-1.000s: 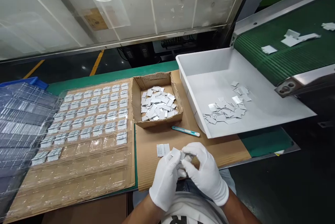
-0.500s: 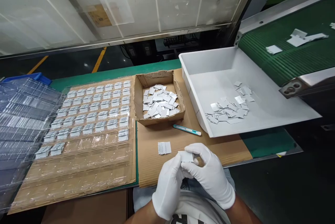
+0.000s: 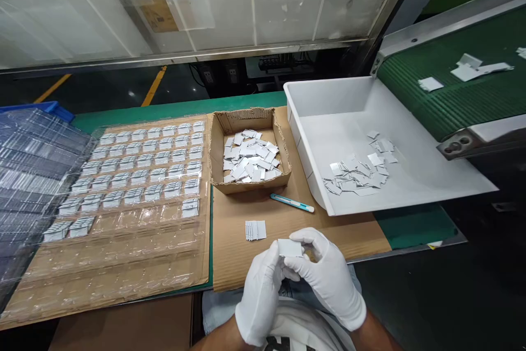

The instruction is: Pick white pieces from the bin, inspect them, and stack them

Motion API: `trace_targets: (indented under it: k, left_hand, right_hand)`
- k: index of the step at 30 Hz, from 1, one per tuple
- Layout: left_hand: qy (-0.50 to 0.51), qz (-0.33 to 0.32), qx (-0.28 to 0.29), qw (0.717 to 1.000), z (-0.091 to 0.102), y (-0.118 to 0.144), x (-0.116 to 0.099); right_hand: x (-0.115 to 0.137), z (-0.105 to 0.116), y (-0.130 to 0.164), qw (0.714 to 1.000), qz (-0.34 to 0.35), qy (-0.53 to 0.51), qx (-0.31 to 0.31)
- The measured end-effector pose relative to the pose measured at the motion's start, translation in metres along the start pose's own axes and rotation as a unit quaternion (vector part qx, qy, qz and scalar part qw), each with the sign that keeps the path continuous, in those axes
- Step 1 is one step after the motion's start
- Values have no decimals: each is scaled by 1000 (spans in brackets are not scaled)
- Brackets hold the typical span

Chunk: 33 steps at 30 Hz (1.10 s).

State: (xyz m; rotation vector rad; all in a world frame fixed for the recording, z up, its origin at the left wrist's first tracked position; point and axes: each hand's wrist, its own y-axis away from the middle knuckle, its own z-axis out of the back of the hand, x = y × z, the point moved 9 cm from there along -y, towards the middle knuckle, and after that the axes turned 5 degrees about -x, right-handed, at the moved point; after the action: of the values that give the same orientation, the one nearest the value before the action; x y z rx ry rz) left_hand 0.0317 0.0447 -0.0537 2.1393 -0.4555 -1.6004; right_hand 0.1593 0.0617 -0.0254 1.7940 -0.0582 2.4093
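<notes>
Both of my hands wear white gloves and meet at the front of the cardboard sheet. Between them is a small flat white rectangular piece (image 3: 290,248), its broad face turned up. My left hand (image 3: 263,285) grips its left end, thumb along the edge. My right hand (image 3: 326,271) pinches its right end between thumb and fingers; the fingers underneath are partly hidden. Just beyond my left hand, a short overlapping row of similar white pieces (image 3: 255,230) lies on the cardboard sheet (image 3: 230,263). A teal utility knife (image 3: 292,203) lies farther back.
A cardboard box (image 3: 250,186) holds loose white pieces. Right of it, a white plastic tray (image 3: 329,99) holds more, below a green conveyor belt (image 3: 452,99). At left are a clear compartment tray (image 3: 135,263) with rows of stacked pieces and piled clear trays (image 3: 36,176).
The whole view has shifted slightly as my head moved. Both hands keep hold of the white piece, which now shows a little more of its face.
</notes>
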Motion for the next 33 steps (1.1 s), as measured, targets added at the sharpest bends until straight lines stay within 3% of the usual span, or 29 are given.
trace_targets:
  k: [3, 10, 19, 33]
  left_hand:
    - [17, 5, -14, 1000, 0, 1, -4]
    - [34, 31, 17, 999, -8, 2, -1]
    - [0, 22, -9, 1000, -4, 1, 1]
    - [70, 26, 53, 996, -9, -6, 26]
  right_hand:
    - [-5, -2, 0, 999, -23, -23, 10]
    - [-13, -3, 3, 996, -69, -58, 14]
    - [-19, -4, 4, 994, -89, -63, 20]
    - [-18, -6, 5, 991, -120, -46, 31]
